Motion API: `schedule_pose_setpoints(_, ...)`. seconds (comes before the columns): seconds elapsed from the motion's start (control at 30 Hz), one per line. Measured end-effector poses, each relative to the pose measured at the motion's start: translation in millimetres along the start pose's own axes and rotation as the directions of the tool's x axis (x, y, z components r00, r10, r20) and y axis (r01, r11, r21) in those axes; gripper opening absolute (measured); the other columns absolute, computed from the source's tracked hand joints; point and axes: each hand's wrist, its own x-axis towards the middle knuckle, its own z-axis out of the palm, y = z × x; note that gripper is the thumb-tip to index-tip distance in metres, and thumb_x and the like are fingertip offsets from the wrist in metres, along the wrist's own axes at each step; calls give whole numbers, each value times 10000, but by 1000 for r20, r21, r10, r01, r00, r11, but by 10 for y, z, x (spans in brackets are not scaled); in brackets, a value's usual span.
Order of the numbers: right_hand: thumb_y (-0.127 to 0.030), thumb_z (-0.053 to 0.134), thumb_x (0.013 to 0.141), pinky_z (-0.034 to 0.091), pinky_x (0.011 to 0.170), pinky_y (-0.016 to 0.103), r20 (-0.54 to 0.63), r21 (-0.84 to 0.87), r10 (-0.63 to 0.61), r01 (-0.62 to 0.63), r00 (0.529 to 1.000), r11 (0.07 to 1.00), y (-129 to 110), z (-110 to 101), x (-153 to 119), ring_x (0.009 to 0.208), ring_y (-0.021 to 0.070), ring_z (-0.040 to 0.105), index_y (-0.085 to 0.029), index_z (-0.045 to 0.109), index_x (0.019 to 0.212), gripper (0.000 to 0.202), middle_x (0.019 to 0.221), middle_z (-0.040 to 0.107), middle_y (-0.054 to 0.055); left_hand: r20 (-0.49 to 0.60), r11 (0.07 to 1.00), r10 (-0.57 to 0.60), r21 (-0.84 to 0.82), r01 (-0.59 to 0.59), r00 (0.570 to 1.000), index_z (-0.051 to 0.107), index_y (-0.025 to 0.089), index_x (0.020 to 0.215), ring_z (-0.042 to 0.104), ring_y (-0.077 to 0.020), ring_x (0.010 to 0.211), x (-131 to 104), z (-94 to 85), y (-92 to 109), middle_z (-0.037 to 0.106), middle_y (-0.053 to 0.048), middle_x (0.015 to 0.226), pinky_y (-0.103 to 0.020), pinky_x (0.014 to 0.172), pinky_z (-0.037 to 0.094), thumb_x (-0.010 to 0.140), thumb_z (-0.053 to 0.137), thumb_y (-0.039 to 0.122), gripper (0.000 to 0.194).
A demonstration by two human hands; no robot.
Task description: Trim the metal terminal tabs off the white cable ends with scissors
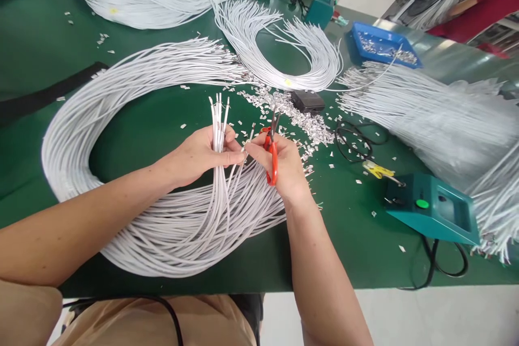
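Several white cables [219,173] stand upright in my left hand [203,151], their cut ends rising above its closed fingers. Red-handled scissors [272,158] rest in my right hand [279,165], blades pointing up and away. The thumb and finger of that same hand pinch a single white cable close to its end, just beside the left fingertips. Below both hands lies a large curved bundle of white cables [178,227], from which the held ones come. The palm side of the right hand is partly hidden.
White scraps [284,108] lie heaped behind my hands, beside a black block [307,101]. A teal device [433,208] with a green button stands at right. Further cable bundles [279,73], a blue tray [385,46] and a black strip [48,89] lie around. People sit beyond the table.
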Motion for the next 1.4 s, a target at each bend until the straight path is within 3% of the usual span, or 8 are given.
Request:
schedule_pose_setpoints(0.17, -322, 763, 683, 379, 617, 257, 19, -107, -142, 143, 990, 984, -49, 98, -44, 621, 97, 440, -188, 581, 623, 233, 670, 519, -35, -118, 995, 18, 96, -6, 993, 436, 192, 748, 536, -91, 600, 6, 6, -37, 591, 59, 654, -245, 606, 417, 651, 762, 202, 341)
schedule_pose_setpoints(0.3, -417, 646, 793, 374, 621, 262, -211, -14, -34, 32, 977, 999, -44, 95, -16, 598, 97, 425, -183, 541, 598, 323, 603, 474, -37, -155, 984, 29, 180, 0, 988, 462, 187, 756, 569, -107, 632, 2, 7, -33, 609, 37, 712, -256, 612, 432, 652, 772, 262, 335)
schedule_pose_setpoints(0.4, -428, 662, 766, 383, 632, 260, -150, -42, 45, -52, 988, 998, -39, 54, 6, 637, 109, 465, -172, 592, 650, 289, 638, 515, -25, -142, 983, 18, 182, 8, 990, 468, 187, 767, 595, -123, 657, 5, 0, -29, 630, 27, 735, -272, 635, 458, 638, 789, 268, 355)
schedule_pose_setpoints(0.53, -380, 697, 702, 356, 576, 259, 15, -176, 130, -126, 991, 976, -26, -20, 7, 587, 103, 424, -168, 601, 659, 237, 620, 512, -34, 4, 993, -84, 86, 83, 996, 521, 186, 851, 640, -138, 729, 7, -47, 2, 672, 16, 771, -300, 717, 504, 668, 790, 246, 331)
schedule_pose_setpoints(0.73, -248, 597, 744, 333, 597, 288, -276, -619, -115, -85, 954, 781, -2, -81, -1, 625, 125, 415, -179, 542, 611, 160, 686, 542, 3, 185, 958, -278, -23, 286, 943, 536, 198, 1164, 677, -231, 977, -21, -168, 104, 702, -97, 1082, -410, 848, 551, 740, 729, 152, 468)
schedule_pose_setpoints(0.97, -265, 593, 765, 398, 619, 276, 38, -336, -32, 43, 999, 941, 33, 51, -43, 635, 120, 481, -180, 641, 707, 113, 722, 607, -2, 309, 968, -200, -87, 237, 930, 457, 256, 1347, 559, -306, 1214, -17, -200, 106, 593, -109, 1318, -477, 897, 557, 721, 656, 15, 699)
schedule_pose_setpoints(1.17, -228, 612, 738, 387, 626, 277, 122, -368, -17, 61, 992, 928, 52, 78, -29, 662, 127, 491, -183, 621, 675, 77, 705, 596, -7, 284, 964, -222, -79, 253, 933, 428, 279, 1382, 674, -239, 1007, -23, -193, 110, 659, -75, 1197, -427, 892, 561, 699, 681, 15, 776)
schedule_pose_setpoints(1.4, -216, 578, 744, 391, 624, 264, 86, -344, 19, 12, 996, 939, -45, -15, -52, 656, 112, 492, -177, 578, 645, 106, 713, 600, -14, 230, 954, -296, 25, 298, 927, 626, 214, 1126, 676, -185, 805, -11, -161, 95, 709, -49, 889, -333, 744, 548, 717, 764, 255, 434)
